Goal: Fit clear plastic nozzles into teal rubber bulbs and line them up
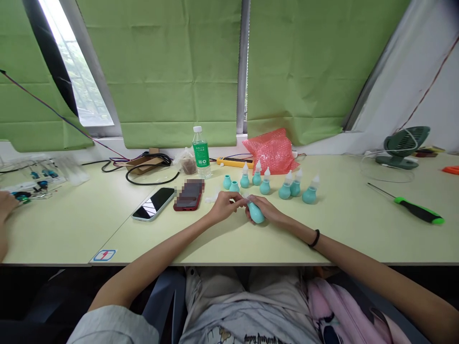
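My right hand is wrapped round a teal rubber bulb, of the nasal aspirator kind, just above the table. The bulb is tilted, its round end toward me. At its neck, the thumb and fingers of my left hand pinch a small clear nozzle, partly hidden by the fingers. Beyond my hands stand several teal bulbs with clear tips, among them one aspirator and another at the right. Two teal bulbs without tips, one of them a small bulb, stand to their left.
Left of my hands lie a red-cased phone and a black-screened phone. A water bottle and pink bubble wrap stand behind. At right are a screwdriver and a green fan. Another person's hand shows far left.
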The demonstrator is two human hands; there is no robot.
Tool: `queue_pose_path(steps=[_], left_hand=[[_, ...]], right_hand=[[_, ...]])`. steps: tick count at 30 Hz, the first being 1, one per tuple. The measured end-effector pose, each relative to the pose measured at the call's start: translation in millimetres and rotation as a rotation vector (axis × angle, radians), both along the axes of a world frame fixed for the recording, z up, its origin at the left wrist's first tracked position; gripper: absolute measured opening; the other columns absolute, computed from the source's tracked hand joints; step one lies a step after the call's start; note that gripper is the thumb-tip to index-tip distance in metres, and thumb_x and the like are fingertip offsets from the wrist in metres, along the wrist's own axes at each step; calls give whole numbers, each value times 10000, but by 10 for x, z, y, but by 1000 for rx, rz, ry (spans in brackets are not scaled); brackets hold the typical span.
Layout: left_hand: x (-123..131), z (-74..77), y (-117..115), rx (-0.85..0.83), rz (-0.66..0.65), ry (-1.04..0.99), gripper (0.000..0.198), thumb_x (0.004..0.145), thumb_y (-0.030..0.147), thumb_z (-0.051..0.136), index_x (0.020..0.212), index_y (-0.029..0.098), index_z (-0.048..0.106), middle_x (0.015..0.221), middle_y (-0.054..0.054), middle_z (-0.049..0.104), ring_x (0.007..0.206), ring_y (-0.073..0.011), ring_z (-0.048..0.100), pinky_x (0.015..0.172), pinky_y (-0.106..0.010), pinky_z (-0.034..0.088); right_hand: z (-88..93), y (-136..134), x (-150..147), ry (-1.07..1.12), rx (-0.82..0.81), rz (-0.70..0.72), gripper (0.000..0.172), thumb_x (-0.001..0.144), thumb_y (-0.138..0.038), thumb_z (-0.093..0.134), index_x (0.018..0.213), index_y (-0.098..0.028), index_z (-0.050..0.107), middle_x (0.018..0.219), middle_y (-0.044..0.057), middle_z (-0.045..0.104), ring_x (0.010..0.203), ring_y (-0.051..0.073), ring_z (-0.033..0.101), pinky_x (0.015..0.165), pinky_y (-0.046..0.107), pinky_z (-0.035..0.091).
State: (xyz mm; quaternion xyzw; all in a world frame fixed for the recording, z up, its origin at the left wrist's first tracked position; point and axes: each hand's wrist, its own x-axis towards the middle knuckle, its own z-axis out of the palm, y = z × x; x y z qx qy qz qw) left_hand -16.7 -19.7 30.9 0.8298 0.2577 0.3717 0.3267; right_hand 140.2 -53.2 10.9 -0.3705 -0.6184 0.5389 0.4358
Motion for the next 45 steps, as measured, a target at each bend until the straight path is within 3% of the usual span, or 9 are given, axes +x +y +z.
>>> queue_pose_path(steps=[5, 18, 22, 26, 32, 45], left_hand=[[15, -34, -13, -116, -49, -21, 323, 732, 387, 446, 678, 92, 565, 627, -27, 549, 466, -49, 456, 450, -171, 416], [74, -105, -52, -66, 142, -124, 318, 647, 371, 549, 795, 99, 617, 665, -48, 600, 538, -91, 507, 462, -187, 447], [71, -79, -69, -103, 141, -156, 312, 633, 390, 558, 688, 92, 633, 654, -54, 615, 484, -81, 497, 462, -198, 454], [74, -56, -91, -91, 125, -143, 306, 677, 377, 513, 666, 97, 636, 632, -49, 613, 489, -81, 509, 476, -195, 461], [92, -83, -108, -5, 273, -138, 270, 656, 332, 537, 717, 94, 651, 647, -66, 633, 549, -117, 549, 502, -214, 471], [76, -64, -133, 33, 249, -137, 216, 651, 295, 533, 652, 106, 637, 608, -44, 615, 525, -96, 523, 472, -187, 435]], right_hand=[[-9, -9, 10, -16, 20, -10, 375, 766, -509, 303, 748, -166, 453, 538, -5, 513, 401, 103, 479, 386, 227, 382], [-10, -49, -20, -194, 308, -247, 348, 805, -465, 255, 717, -180, 434, 611, -10, 508, 518, 95, 469, 518, 224, 372], [3, -61, -18, -272, 381, -263, 344, 812, -448, 257, 717, -176, 445, 626, -4, 520, 579, 104, 473, 582, 233, 369], [14, -74, -25, -286, 379, -249, 345, 822, -436, 237, 734, -177, 448, 619, -8, 515, 567, 102, 463, 564, 230, 362], [-5, -76, -34, -300, 393, -306, 338, 826, -426, 240, 736, -180, 453, 649, -3, 530, 588, 104, 474, 585, 234, 365], [22, -108, -39, -325, 422, -292, 317, 824, -411, 265, 709, -182, 453, 646, -6, 534, 598, 107, 475, 600, 240, 362]])
